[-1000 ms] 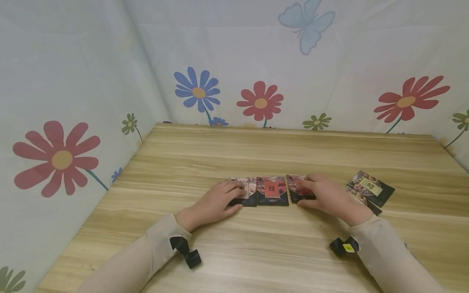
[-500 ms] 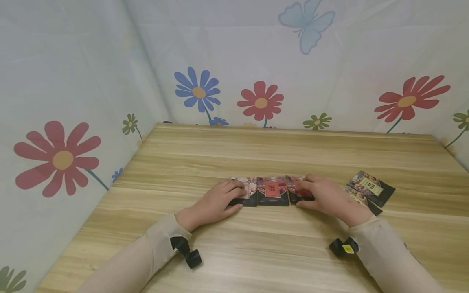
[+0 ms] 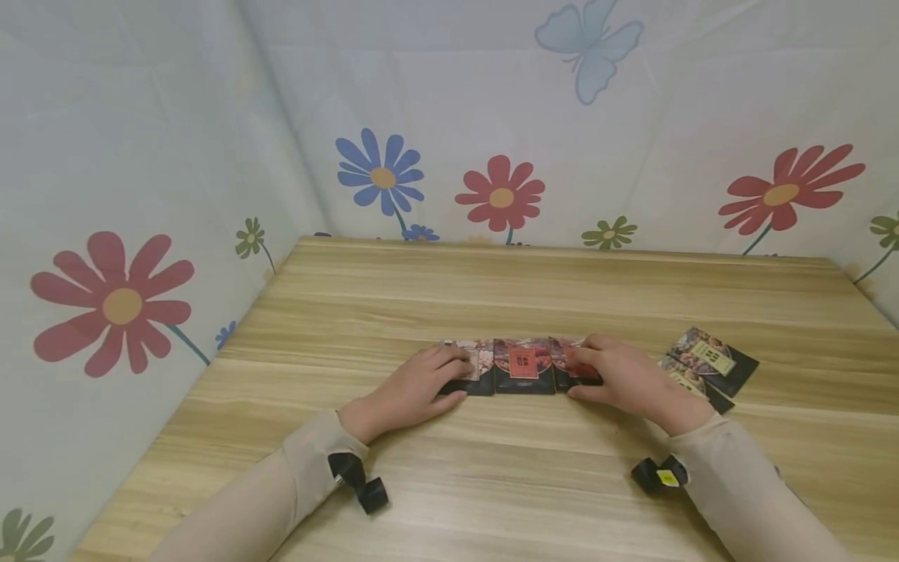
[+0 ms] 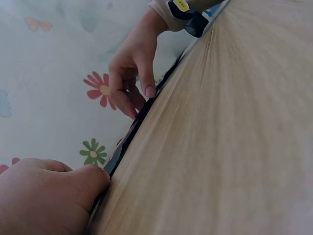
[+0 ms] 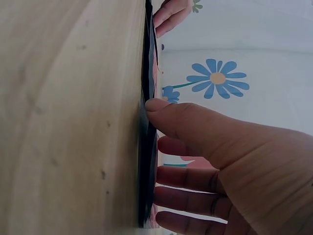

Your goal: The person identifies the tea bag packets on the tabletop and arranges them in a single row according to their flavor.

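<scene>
Packets [image 3: 524,382]: labels [image 3: 523,362] in head view, edge-on in wrist views.

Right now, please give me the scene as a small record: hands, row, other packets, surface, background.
left hand: rests on left packet
right hand: touches right packet, thumb at near edge
row: left packet, middle packet, right packet, side by side
others: far packet, near packet, askew, to the right of the row; near packet partly hidden by right hand
surface: wooden table
background: flowered backdrop
</scene>
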A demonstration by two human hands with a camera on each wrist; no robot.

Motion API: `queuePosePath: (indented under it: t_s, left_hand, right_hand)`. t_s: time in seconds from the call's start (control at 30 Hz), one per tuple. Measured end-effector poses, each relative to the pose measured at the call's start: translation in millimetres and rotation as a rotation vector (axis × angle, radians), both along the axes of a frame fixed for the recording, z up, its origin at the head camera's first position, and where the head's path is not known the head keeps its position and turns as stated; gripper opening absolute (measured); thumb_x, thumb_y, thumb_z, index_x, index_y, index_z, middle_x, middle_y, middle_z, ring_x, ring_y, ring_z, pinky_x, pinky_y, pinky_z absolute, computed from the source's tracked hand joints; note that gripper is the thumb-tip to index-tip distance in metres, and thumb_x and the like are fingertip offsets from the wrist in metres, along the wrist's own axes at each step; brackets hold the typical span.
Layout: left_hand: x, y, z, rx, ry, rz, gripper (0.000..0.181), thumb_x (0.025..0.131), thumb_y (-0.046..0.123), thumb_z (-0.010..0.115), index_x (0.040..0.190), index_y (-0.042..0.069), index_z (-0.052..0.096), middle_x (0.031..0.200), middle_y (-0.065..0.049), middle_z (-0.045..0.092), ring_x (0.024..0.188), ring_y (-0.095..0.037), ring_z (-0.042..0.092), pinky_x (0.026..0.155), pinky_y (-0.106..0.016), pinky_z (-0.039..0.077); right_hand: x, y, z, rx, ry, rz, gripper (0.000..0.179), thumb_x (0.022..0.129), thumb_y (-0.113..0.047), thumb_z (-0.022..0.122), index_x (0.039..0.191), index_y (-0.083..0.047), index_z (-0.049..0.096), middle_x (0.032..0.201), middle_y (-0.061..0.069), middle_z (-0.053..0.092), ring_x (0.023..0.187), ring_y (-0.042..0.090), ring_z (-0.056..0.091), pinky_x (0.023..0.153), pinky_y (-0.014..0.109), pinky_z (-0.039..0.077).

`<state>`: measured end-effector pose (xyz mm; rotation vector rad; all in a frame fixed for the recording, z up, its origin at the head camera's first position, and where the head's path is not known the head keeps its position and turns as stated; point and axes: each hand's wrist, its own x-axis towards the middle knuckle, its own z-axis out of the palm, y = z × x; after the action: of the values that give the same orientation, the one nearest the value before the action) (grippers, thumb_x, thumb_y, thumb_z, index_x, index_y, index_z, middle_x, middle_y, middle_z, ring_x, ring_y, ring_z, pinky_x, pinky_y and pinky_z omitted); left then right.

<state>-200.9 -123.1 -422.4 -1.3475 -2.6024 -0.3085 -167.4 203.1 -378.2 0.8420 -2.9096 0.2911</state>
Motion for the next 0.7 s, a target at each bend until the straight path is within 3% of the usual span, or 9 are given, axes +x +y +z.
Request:
queuePosePath:
  t_s: [0.47, 0.7]
  left_hand:
    - [-1.2, -0.3, -1.5, 0.003, 0.025, -0.012, 0.033, 0.095, 0.032, 0.058, 0.122, 0.013, 0.061, 0.131, -0.007, 0.057, 0.123, -0.023, 0.053, 0.108, -0.039, 0.042]
    - [-0.8, -0.7, -1.6, 0.007, 0.022, -0.015, 0.033, 0.095, 0.032, 0.058, 0.121, 0.013, 0.061, 0.131, -0.006, 0.057, 0.122, -0.023, 0.054, 0.108, -0.039, 0.042]
  right_hand:
    - [-2.4, -0.1, 0.5, 0.006, 0.01, 0.014, 0.036, 0.079, -0.031, 0.077, 0.106, -0.008, 0.07, 0.093, 0.003, 0.062, 0.077, 0.012, 0.055, 0.067, 0.034, 0.05]
    - [0.2, -2.7, 1.4, 0.017, 0.02, 0.011, 0.036, 0.079, -0.03, 0.078, 0.106, -0.007, 0.071, 0.093, 0.004, 0.063, 0.08, 0.014, 0.058, 0.07, 0.036, 0.052]
